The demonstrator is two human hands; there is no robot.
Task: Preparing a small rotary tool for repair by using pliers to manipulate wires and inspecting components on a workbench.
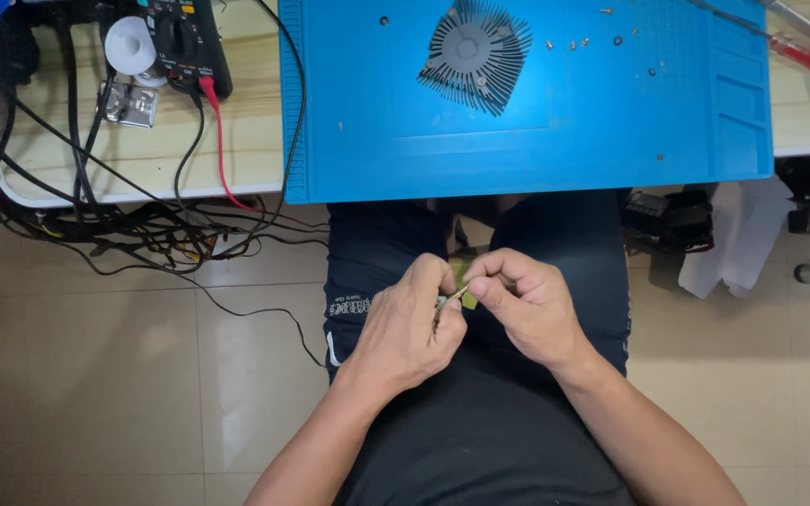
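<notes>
In the head view, the left hand point(410, 323) and the right hand point(522, 305) meet over the person's lap, above dark trousers point(555, 234). The fingers of both hands are curled in and pressed together at the tips, pinching a small, thin metal part point(458, 293) that runs slantwise between the left thumb and the right forefinger. Only a short sliver of it shows, so its exact kind cannot be told. Just beyond the fingertips a small yellow-green piece point(462, 270) peeks out between the two hands; whether a finger touches it is unclear.

Well beyond the fingertips lies a bright blue rubber work mat point(377, 141) on a pale wooden tabletop point(246, 122). On the mat sits a round grey finned metal heat sink point(473, 54), with a few tiny loose screws point(574, 42) scattered beside it. Far to the left of the fingers stands a dark multimeter point(185, 37) with a red test lead point(217, 141), a white roll of tape point(130, 44) and a tangle of black cables point(124, 230). Far to the right, a red-handled screwdriver point(799, 47) lies at the table's edge.
</notes>
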